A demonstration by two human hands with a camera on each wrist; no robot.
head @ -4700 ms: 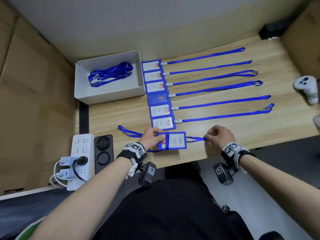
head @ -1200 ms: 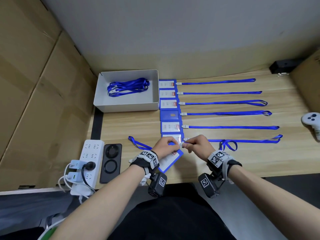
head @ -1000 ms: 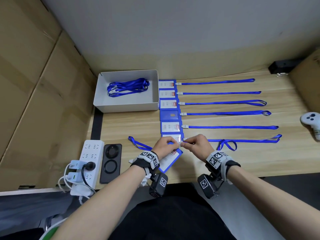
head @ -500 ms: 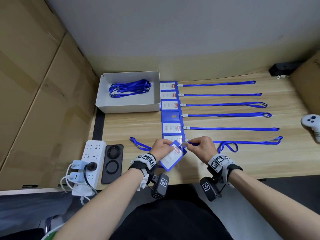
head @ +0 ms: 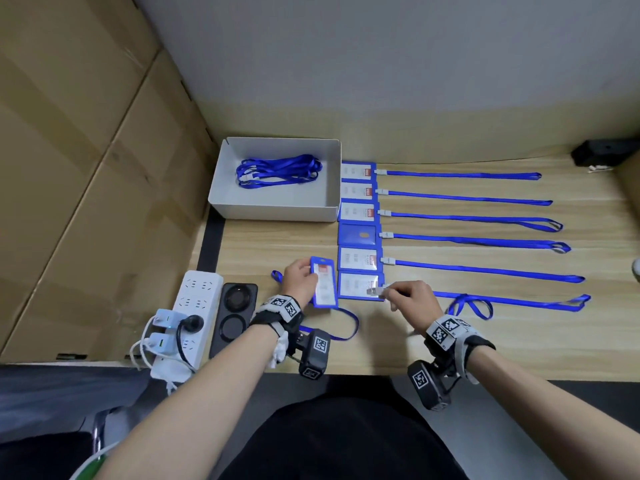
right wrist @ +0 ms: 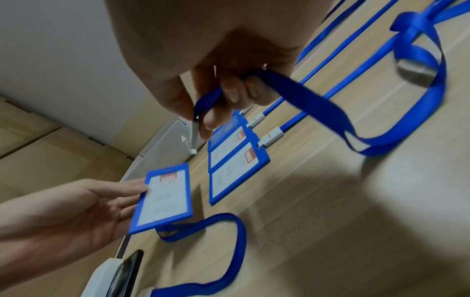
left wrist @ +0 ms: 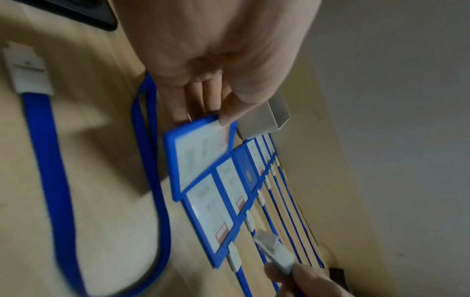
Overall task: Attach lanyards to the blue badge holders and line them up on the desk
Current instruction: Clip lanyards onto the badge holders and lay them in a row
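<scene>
Badge and clip held apart, ready to join.
Head view: left hand (head: 300,279) grips badge holder (head: 323,286); right hand (head: 410,301) pinches lanyard clip (head: 375,291) beside it. Left wrist view: holder's slot end at the fingertips (left wrist: 227,118). Right wrist view: strap trails behind the hand.

A pale wood-grain bench (head: 450,341) runs along a plain grey-white wall (head: 381,64). Brown cardboard panels (head: 86,150) stand against the bench's left edge, and more cardboard (head: 630,174) rises at its far right corner. Below the bench's near edge lies a dark grey floor (head: 588,403). The light is soft and even, with faint shadows.
</scene>
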